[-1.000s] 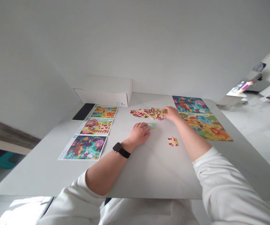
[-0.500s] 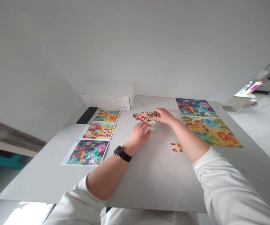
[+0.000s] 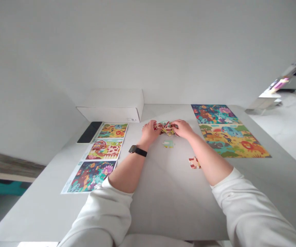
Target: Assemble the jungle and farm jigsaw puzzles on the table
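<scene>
From my remote seat I see the pile of puzzle pieces (image 3: 166, 127) at the far middle of the white table (image 3: 168, 199), a small loose heap of cardboard shapes printed in red, yellow, white and a little green, overlapping at odd angles. The left hand (image 3: 150, 130) presses in on the pile's left edge and the right hand (image 3: 182, 128) on its right edge. Both have their fingers curled toward the pieces, but I cannot tell whether either one actually pinches a piece. A black watch (image 3: 137, 150) sits on the left wrist. Just in front of the pile lies 1 pale green piece (image 3: 168, 143), apart from it, and nearer to me, beside the right forearm, 1 red-and-white piece (image 3: 194, 162). To the right lie 2 finished puzzles (image 3: 227, 135), edge to edge. To the left lies a sheet with 3 colourful pictures (image 3: 104, 151), with a dark phone (image 3: 89, 132) beside its far end and a white box (image 3: 112, 107) against the wall.
</scene>
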Demonstrator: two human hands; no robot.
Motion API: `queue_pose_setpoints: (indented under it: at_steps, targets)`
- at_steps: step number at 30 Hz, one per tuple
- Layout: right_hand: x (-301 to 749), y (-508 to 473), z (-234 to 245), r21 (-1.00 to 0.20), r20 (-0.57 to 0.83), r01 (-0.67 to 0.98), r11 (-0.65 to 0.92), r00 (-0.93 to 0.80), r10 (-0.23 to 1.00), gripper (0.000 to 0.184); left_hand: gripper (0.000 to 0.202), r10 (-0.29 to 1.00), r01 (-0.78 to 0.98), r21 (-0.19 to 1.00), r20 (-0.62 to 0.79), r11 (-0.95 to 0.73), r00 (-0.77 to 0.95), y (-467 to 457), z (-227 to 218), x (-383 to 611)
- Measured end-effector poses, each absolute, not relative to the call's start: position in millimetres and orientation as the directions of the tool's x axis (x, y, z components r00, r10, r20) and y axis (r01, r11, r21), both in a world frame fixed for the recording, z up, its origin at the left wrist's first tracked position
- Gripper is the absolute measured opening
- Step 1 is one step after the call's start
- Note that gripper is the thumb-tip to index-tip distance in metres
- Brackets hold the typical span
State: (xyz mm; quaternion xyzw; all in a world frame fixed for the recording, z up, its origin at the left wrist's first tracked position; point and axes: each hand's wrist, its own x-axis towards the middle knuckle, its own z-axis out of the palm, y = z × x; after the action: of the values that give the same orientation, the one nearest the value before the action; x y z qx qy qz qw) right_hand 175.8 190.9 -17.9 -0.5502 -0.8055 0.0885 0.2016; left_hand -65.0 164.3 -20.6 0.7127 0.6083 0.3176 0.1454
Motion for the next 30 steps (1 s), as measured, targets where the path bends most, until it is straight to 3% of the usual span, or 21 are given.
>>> queue_pose_setpoints:
  at_steps: [3, 7, 13, 22, 30]
  targets:
    - [180.1, 188.7, -16.3, -0.363, 0.259, 0.879, 0.308, -0.223, 0.940, 0.027, 0.035, 0.949, 0.766, 0.594, 0.310, -0.244, 0.063, 163.6, -25.6, -71.4]
    - [172.5, 181.7, -12.4, -0.374, 0.294, 0.848, 0.375, -0.275, 0.915, 0.026, 0.029, 0.938, 0.773, 0.573, 0.338, -0.273, 0.081, 163.9, -27.1, -75.9]
    - [155.0, 171.4, -17.2, -0.307, 0.253, 0.867, 0.393, -0.324, 0.912, 0.050, 0.039, 0.933, 0.759, 0.578, 0.344, -0.300, 0.106, 161.2, -27.0, -74.0]
    - [163.2, 176.9, -26.1, -0.326, 0.262, 0.924, 0.198, -0.112, 0.959, 0.031, 0.046, 0.932, 0.770, 0.561, 0.342, -0.304, 0.118, 165.1, -31.4, -78.1]
    - [164.6, 177.7, -27.0, -0.312, 0.275, 0.928, 0.204, -0.117, 0.954, 0.033, 0.029, 0.914, 0.786, 0.506, 0.364, -0.355, 0.179, 160.3, -24.2, -69.5]
